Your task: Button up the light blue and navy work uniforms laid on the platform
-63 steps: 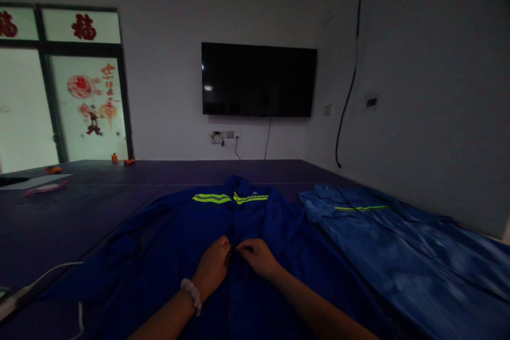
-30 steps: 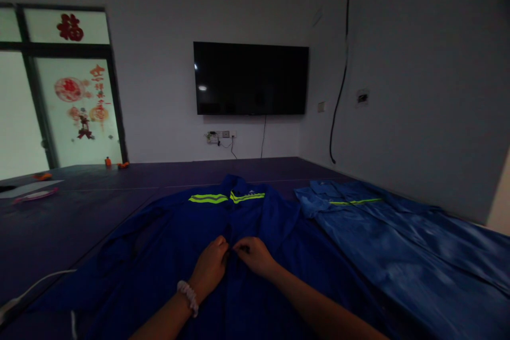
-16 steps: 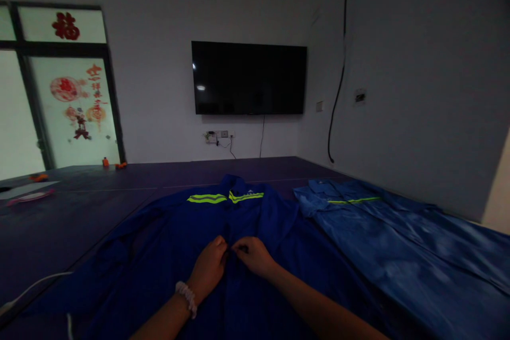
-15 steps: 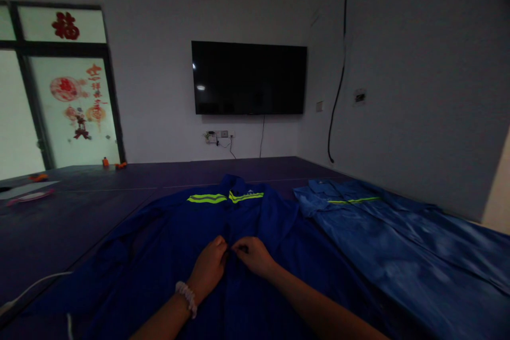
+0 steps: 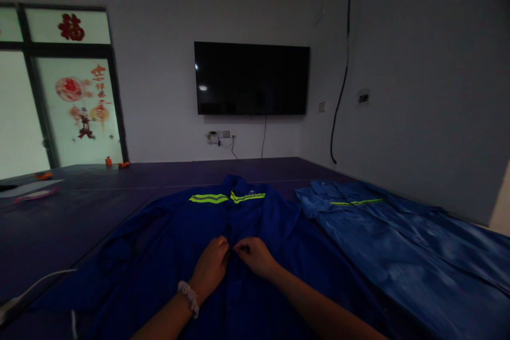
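Dark-blue jacket (image 5: 179,228) lies beneath both hands' fingers (image 5: 238,247), front placket between them

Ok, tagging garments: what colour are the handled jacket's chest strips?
Chest strips: yellow-green, striped greyish along the middle; head view.

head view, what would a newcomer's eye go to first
Probably the bright yellow-green stripes across the chest of the deep blue jacket spread out in the centre. Just below them, the left hand and right hand come close together at its front. Next, perhaps, the big black TV on the far wall.
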`<state>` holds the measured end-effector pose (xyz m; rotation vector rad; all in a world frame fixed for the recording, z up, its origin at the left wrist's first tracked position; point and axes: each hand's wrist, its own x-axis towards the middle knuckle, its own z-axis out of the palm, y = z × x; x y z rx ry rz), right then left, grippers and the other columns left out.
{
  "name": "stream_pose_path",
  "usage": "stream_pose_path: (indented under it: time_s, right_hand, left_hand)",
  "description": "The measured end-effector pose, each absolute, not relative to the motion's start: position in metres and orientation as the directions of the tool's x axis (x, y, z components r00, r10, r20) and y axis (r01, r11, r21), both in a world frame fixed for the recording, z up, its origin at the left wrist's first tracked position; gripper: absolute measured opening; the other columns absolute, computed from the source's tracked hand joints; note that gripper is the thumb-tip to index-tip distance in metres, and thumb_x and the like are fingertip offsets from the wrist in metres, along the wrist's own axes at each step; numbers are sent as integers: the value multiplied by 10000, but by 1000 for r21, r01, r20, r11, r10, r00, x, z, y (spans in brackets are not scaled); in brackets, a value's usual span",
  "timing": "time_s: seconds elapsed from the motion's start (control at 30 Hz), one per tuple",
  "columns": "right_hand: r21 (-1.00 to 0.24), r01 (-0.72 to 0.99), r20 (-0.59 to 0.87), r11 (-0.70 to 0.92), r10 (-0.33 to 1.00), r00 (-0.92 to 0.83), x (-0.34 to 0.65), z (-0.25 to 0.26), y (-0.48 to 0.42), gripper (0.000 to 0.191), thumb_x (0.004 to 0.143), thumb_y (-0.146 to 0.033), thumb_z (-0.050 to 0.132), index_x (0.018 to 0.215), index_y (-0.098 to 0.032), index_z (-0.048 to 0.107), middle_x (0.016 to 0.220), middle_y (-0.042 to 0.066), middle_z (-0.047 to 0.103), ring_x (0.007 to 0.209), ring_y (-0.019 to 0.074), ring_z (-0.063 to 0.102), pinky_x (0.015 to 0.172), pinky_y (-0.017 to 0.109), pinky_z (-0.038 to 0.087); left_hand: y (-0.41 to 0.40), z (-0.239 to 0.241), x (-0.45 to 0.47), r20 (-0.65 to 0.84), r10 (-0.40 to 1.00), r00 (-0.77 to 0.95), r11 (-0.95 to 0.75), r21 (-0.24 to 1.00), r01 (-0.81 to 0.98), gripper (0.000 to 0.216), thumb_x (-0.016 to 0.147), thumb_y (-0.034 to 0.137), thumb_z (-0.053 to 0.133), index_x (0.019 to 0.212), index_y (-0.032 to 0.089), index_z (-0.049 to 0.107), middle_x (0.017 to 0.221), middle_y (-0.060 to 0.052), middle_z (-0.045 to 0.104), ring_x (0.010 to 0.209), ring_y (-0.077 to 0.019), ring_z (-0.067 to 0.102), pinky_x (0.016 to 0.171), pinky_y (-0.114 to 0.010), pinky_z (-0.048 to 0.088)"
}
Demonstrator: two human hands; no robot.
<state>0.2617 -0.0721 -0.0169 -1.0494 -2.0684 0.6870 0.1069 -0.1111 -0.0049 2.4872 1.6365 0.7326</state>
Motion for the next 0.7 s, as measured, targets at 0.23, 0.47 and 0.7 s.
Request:
stream_pose_path:
  time_s: [0.23,0.47,0.7]
  right_hand:
    - [-691,481,345,540,831,-436,262,-16,-72,256,709,-167,469,815,-210,698,827,14,694,751,157,616,685,236,441]
    - [-696,474,353,539,832,-427,262,-18,-71,246,726,-188,467,813,-214,696,809,12,695,721,151,614,656,231,439]
    - [-699,477,350,533,836,-422,262,-17,-71,243,731,-207,467,806,-203,697,787,15,691,697,150,610,622,226,426]
  left_hand:
    - [-112,-3,107,337,881,333,-431,280,858,219,812,87,351,809,163,557,918,-54,555,881,-167,476,825,-303,355]
    - [-112,-3,107,343,880,327,-429,284,857,226,809,79,338,769,168,541,883,-54,555,865,-168,480,801,-299,355]
    - [-110,-6,106,365,871,330,-445,299,844,225,808,80,337,787,168,543,898,-65,570,865,-175,496,796,-297,372]
